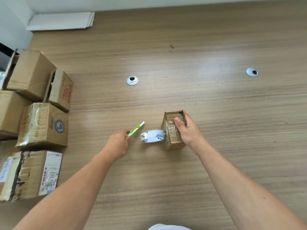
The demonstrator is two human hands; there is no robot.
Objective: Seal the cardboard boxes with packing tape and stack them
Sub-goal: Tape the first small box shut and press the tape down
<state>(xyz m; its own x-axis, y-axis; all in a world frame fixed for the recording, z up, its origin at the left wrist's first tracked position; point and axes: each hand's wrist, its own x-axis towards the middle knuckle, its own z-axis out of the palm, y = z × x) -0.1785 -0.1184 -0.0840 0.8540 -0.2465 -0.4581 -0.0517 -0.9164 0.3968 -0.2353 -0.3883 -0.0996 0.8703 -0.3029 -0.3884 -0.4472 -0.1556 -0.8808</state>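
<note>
Wood-grain surface (216, 47), white wall beyond. Cable grommet (132, 80) centre, second grommet (252, 72) right. White sheets (61, 20) far-left corner. Larger cardboard boxes (43, 125) grouped along left edge. Small cardboard box (172, 141) mid-surface, gripped by right hand (187, 130); tape roll (152, 136) just beside. Left hand (118, 144) pinches green utility knife (136, 129).

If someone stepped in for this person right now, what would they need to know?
Left hand: holds a green knife beside the tape roll.
Right hand: grips the small box, thumb on its taped top.
The roll lies on the table against that box; its tape seems joined to it.
Done: tape laid on the small box.
Left: likely cut the tape, then stack the box with the bigger boxes at the left.
</note>
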